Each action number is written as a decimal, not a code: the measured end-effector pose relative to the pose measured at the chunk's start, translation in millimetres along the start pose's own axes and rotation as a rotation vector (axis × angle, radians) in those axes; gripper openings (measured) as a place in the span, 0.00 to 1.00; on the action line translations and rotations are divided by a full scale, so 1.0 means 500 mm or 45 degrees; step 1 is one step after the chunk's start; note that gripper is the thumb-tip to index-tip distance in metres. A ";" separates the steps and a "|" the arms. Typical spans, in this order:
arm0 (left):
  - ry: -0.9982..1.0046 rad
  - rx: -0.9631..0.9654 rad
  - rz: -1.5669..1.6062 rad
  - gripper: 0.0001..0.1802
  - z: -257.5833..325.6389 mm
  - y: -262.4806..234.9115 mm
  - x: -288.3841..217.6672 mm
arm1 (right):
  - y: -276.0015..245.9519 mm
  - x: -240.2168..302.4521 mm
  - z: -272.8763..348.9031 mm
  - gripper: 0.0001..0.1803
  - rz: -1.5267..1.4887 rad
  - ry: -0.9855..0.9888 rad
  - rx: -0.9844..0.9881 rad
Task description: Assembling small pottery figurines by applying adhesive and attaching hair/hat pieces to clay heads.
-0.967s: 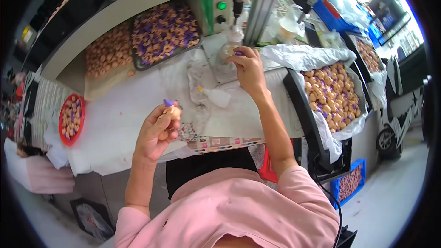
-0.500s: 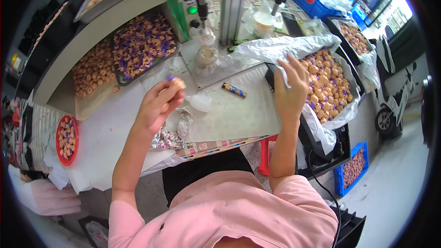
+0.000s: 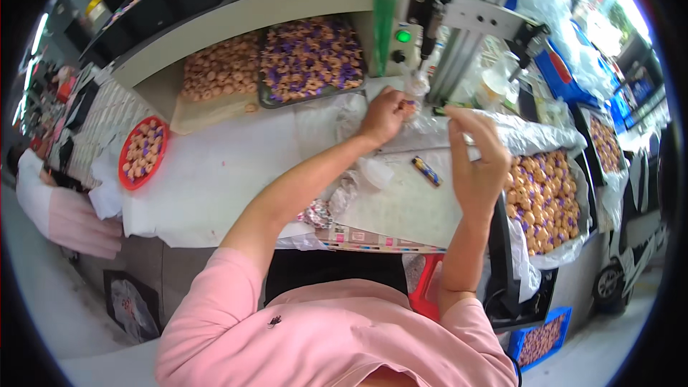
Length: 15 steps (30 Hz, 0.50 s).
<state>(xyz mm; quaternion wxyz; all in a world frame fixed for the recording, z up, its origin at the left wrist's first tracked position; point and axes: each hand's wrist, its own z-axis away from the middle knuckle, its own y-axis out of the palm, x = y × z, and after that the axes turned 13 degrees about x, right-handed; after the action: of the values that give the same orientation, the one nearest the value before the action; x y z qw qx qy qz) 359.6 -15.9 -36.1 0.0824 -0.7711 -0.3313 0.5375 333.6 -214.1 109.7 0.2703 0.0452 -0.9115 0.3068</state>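
My left hand point(image 3: 383, 118) reaches forward to the bench machine point(image 3: 459, 36). Its fingers pinch a small peach-and-purple piece point(image 3: 408, 109) just below the machine's plastic-wrapped tip point(image 3: 417, 84); whether the two touch I cannot tell. My right hand point(image 3: 481, 161) is raised beside the near left edge of a film-lined tray point(image 3: 566, 261), fingers bent and apart, with nothing visible in them. Many peach-and-purple pieces point(image 3: 542, 201) fill that tray. Between my forearms lie a blue-and-yellow cylinder point(image 3: 426, 171) and a translucent white plastic piece point(image 3: 375, 173).
A dark tray of purple-and-peach pieces point(image 3: 312, 61) and a heap of peach pieces point(image 3: 221, 68) sit under the shelf point(image 3: 287, 6). At the left stands a red basket point(image 3: 166, 145). Patterned cloth point(image 3: 315, 213) lies near the front edge. A red stool point(image 3: 426, 287) is below.
My left hand has moved forward and right with the piece, up to the machine's tip. My right hand has come away from the tray's film, which now lies lower. The view has shifted left.
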 end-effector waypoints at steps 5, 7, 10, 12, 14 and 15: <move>-0.004 -0.098 0.033 0.12 0.007 -0.010 -0.002 | 0.025 -0.024 -0.223 0.17 0.427 -0.376 -0.514; -0.070 -0.022 -0.045 0.14 0.003 -0.010 0.000 | 0.017 -0.030 -0.319 0.23 0.368 -0.080 -0.198; -0.128 -0.004 0.058 0.15 0.000 -0.007 0.005 | -0.018 -0.026 -0.422 0.22 -0.225 -0.179 0.445; -0.083 -0.034 0.080 0.16 -0.004 -0.007 0.009 | -0.044 -0.024 -0.412 0.26 -0.402 0.191 0.262; -0.072 -0.038 -0.037 0.16 0.000 -0.008 0.015 | -0.071 -0.021 -0.368 0.17 -0.755 -0.225 0.172; -0.024 -0.058 0.050 0.15 0.001 -0.005 0.017 | -0.082 -0.020 -0.343 0.15 -0.932 -0.434 0.125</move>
<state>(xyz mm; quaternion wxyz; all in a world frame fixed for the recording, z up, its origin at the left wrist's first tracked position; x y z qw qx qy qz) 359.6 -8.9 -41.5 0.0512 -0.7739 -0.3290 0.5387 431.9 -148.2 240.4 0.2043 0.4297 -0.8512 0.2216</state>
